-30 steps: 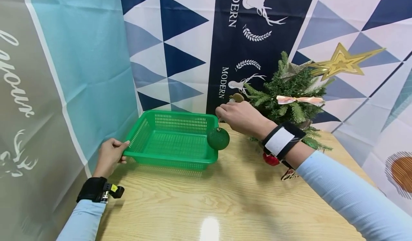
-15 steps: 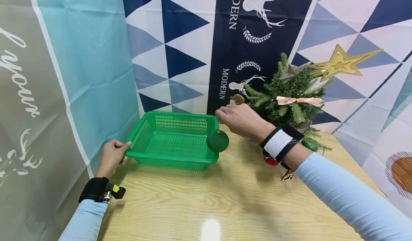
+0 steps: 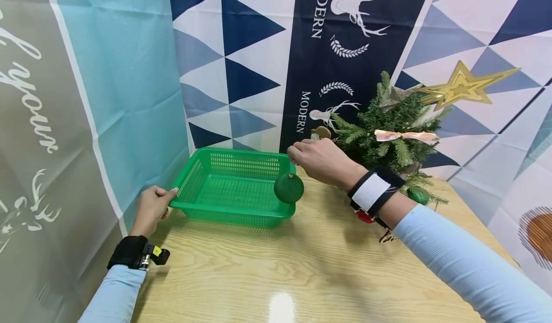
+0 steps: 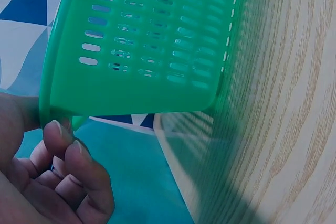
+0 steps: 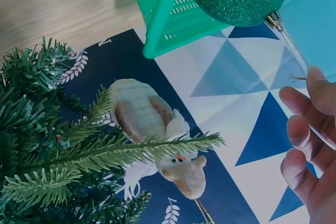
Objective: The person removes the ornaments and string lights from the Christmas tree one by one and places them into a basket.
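Note:
My left hand point(image 3: 152, 209) pinches the left front rim of a green plastic basket point(image 3: 224, 213). In the left wrist view, the thumb and fingertips point(image 4: 58, 137) meet at the basket's rim point(image 4: 47, 72). By a thin string, my right hand point(image 3: 325, 162) holds a green glitter ball ornament point(image 3: 289, 188), which hangs below the fingers and overlaps the basket's right end. The right wrist view shows the string point(image 5: 294, 51) running from the ball's gold cap to the thumb and index finger. Inside the basket, the slotted floor shows.
A small Christmas tree point(image 3: 401, 141) with a gold star point(image 3: 461, 87) and a ribbon bow point(image 3: 405, 135) stands at the right. A plush snowman-like ornament point(image 5: 142, 111) hangs on its left side. Patterned cloth walls point(image 3: 254, 26) close off the wooden table point(image 3: 241, 275) behind.
The ball has swung slightly left, further over the basket's right end. Both hands keep their grips, and the head view has shifted a little.

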Demonstrator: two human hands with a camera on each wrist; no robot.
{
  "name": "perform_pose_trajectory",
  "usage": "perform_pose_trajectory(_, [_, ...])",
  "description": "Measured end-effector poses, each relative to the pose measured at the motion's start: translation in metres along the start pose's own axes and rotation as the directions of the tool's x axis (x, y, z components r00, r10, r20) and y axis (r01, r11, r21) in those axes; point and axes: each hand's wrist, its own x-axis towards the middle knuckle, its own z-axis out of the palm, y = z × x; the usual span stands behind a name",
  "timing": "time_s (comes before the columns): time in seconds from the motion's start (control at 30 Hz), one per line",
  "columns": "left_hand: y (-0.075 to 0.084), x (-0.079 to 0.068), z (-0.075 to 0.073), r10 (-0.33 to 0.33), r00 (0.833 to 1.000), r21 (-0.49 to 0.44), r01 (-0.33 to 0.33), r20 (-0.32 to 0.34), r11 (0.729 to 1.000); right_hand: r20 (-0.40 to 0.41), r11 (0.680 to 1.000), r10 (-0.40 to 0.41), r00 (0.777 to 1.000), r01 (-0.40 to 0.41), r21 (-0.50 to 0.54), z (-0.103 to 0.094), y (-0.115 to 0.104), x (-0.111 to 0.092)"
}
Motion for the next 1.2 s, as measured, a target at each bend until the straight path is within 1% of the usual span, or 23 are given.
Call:
perform_pose_trajectory(0.1, [0.000,0.000,0.000,0.008,1.000,0.000,-0.008,0.005,1.000,-0.004,1.000,-0.005,1.000,0.005,-0.003,0.000,-0.001,0.002])
perform_pose_trajectory(0.13, [0.004,-0.001,-0.002,-0.004,1.000,-0.008,0.004,0.011,1.000,-0.003,1.000,-0.006,1.000,0.006,-0.004,0.000,-0.001,0.002])
perform_pose_trajectory(0.17, [0.001,0.000,-0.001,-0.005,1.000,-0.015,0.005,0.008,1.000,-0.002,1.000,-0.007,1.000,0.007,-0.006,0.000,-0.002,0.003])
perform_pose_trajectory(0.2, [-0.006,0.004,0.001,0.003,1.000,-0.012,-0.003,0.005,1.000,-0.001,1.000,-0.009,1.000,0.009,-0.007,0.000,-0.002,0.003])
perform_pose_trajectory(0.23, [-0.016,0.010,0.004,0.021,1.000,-0.001,-0.021,-0.007,1.000,-0.001,1.000,-0.010,1.000,0.010,-0.007,0.000,-0.002,0.003])
perform_pose_trajectory(0.33, [-0.035,0.022,0.009,0.024,1.000,0.018,-0.023,-0.017,1.000,0.008,1.000,-0.010,1.000,0.010,-0.003,0.000,-0.004,0.004])
perform_pose_trajectory(0.37, [-0.044,0.026,0.011,0.034,0.999,0.032,-0.033,-0.027,0.999,0.009,1.000,-0.010,1.000,0.010,-0.003,0.001,-0.004,0.004])
perform_pose_trajectory(0.4, [-0.044,0.026,0.011,0.031,0.999,0.033,-0.030,-0.028,0.999,0.012,1.000,-0.012,1.000,0.012,-0.002,0.001,-0.004,0.005])
perform_pose_trajectory(0.47, [-0.038,0.022,0.009,0.019,0.999,0.006,-0.019,-0.028,1.000,0.016,1.000,-0.015,1.000,0.015,-0.002,0.001,-0.005,0.005])
perform_pose_trajectory(0.6, [-0.013,0.007,0.001,0.005,1.000,-0.070,-0.005,0.008,0.998,0.025,1.000,-0.014,1.000,0.014,-0.002,0.002,-0.008,0.007])
perform_pose_trajectory(0.63, [-0.009,0.005,0.000,0.007,1.000,-0.068,-0.006,0.015,0.998,0.027,1.000,-0.014,1.000,0.014,-0.003,0.002,-0.008,0.007])
perform_pose_trajectory(0.7, [-0.006,0.003,-0.001,0.004,1.000,-0.058,-0.003,0.019,0.998,0.030,1.000,-0.015,0.999,0.015,-0.004,0.002,-0.009,0.008])
perform_pose_trajectory(0.77, [-0.011,0.006,0.000,0.008,1.000,-0.039,-0.008,0.005,0.999,0.028,1.000,-0.019,0.999,0.020,-0.006,0.003,-0.009,0.009])
perform_pose_trajectory(0.8, [-0.016,0.010,0.002,0.005,1.000,-0.021,-0.005,-0.014,1.000,0.028,1.000,-0.022,0.999,0.022,-0.009,0.003,-0.010,0.010])
perform_pose_trajectory(0.93, [-0.036,0.023,0.006,0.011,0.999,0.017,-0.010,-0.041,1.000,0.016,0.999,-0.028,0.999,0.028,-0.019,0.003,-0.011,0.013])
perform_pose_trajectory(1.0, [-0.045,0.028,0.008,0.013,0.999,0.028,-0.012,-0.046,1.000,0.006,0.999,-0.030,1.000,0.030,-0.025,0.004,-0.011,0.015])
perform_pose_trajectory(1.03, [-0.049,0.030,0.008,0.022,0.999,0.033,-0.021,-0.038,0.999,0.002,0.999,-0.030,1.000,0.030,-0.024,0.005,-0.012,0.015])
perform_pose_trajectory(1.13, [-0.054,0.031,0.010,0.023,0.999,0.032,-0.022,-0.025,0.999,-0.011,0.999,-0.035,0.999,0.035,-0.017,0.007,-0.014,0.015])
perform_pose_trajectory(1.2, [-0.053,0.029,0.010,0.021,1.000,0.038,-0.020,-0.016,0.999,-0.019,0.999,-0.044,0.999,0.043,-0.011,0.009,-0.016,0.015])
